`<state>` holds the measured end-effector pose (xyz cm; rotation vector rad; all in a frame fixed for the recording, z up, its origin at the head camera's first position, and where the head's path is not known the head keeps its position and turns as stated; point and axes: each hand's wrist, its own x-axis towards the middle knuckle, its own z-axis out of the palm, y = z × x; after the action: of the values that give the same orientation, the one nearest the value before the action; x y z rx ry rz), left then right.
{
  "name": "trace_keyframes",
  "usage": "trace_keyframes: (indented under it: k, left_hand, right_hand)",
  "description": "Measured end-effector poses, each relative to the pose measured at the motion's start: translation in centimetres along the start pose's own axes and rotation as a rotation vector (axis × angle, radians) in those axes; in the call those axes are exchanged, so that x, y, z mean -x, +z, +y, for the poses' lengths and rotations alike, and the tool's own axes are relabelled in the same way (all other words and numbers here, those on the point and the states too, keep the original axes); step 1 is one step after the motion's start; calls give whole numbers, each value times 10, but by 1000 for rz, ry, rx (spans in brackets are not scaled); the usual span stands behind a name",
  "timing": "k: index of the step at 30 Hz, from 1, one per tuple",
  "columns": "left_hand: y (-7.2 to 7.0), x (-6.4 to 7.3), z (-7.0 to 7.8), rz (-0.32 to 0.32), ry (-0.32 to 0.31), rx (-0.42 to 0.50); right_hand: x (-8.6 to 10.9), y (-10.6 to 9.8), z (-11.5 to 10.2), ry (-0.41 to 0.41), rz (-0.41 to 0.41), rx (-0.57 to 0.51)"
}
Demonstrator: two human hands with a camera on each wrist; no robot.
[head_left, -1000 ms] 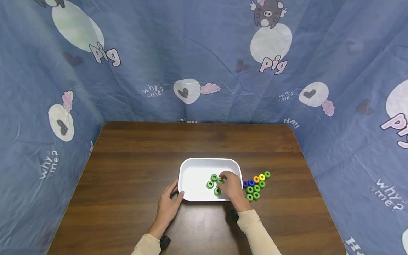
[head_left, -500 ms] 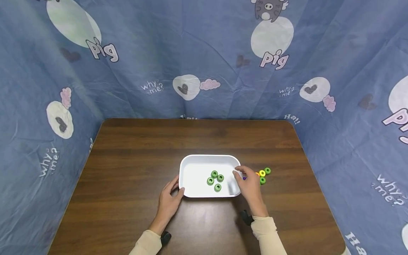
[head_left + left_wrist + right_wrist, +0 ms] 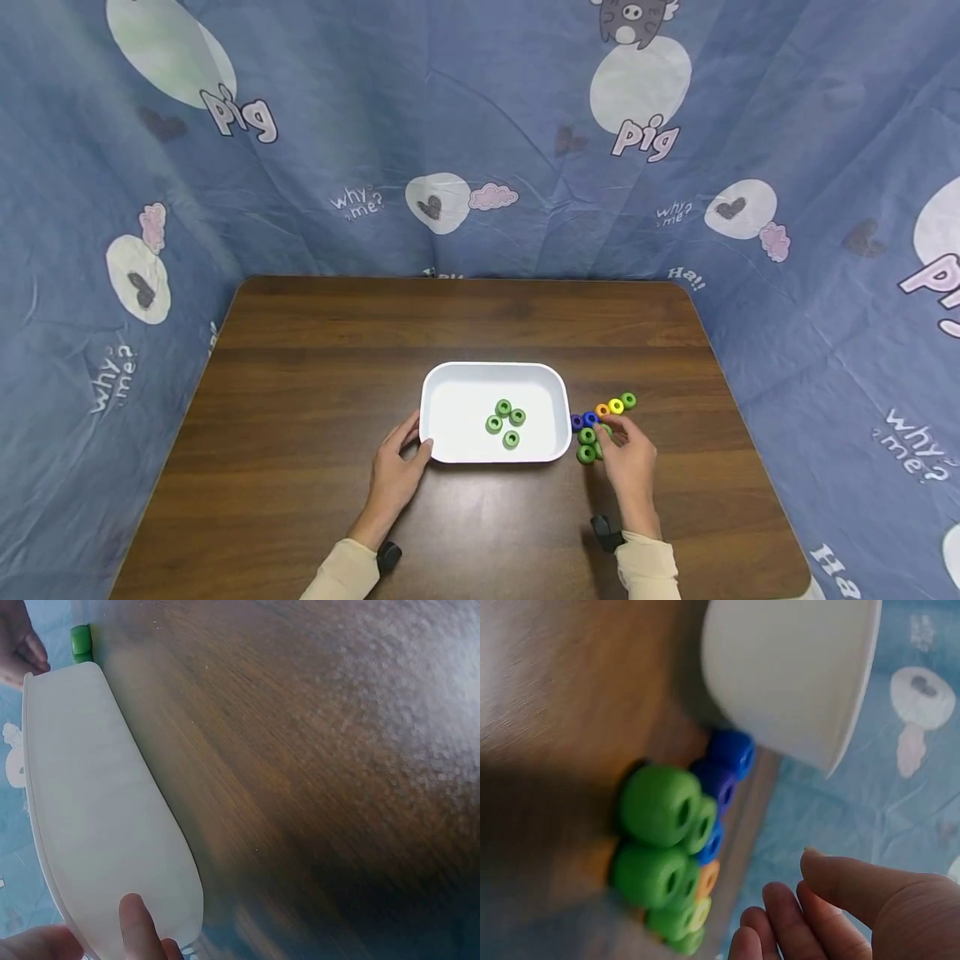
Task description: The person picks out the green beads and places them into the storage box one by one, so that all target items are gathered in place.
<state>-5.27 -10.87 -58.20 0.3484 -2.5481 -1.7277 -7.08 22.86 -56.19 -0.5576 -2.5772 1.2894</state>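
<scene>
My left hand point(image 3: 396, 479) holds the near left corner of a white rectangular tray point(image 3: 442, 451). In the left wrist view its thumb point(image 3: 137, 926) lies against the tray's outer wall. Several chunky green beads with holes, one here point(image 3: 512, 439), sit inside the tray. My right hand point(image 3: 632, 467) hovers over the green beads point(image 3: 587, 453) on the table, just right of the tray. From the right wrist its thumb and fingers point(image 3: 787, 919) look loosely bent, with nothing between them. That hand partly covers the green group in the head view.
Beyond the green group a slanting row of beads runs on the table: dark blue point(image 3: 577, 422), blue point(image 3: 590, 419), orange point(image 3: 602, 411), yellow point(image 3: 616, 406) and a green end bead point(image 3: 628, 401). A blue printed curtain point(image 3: 480, 125) surrounds the brown wooden table point(image 3: 315, 400).
My right hand has left the inside of the tray, crossed its right rim and come over the green beads on the table. Several green beads stay in the tray. My left hand stays put.
</scene>
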Motion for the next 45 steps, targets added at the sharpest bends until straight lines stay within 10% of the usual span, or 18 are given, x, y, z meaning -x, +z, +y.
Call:
trace_keyframes:
  k: [45]
  left_hand:
    - [1, -1, -2, 7, -23, -4]
  right_hand:
    - [16, 6, 35, 59, -33, 114]
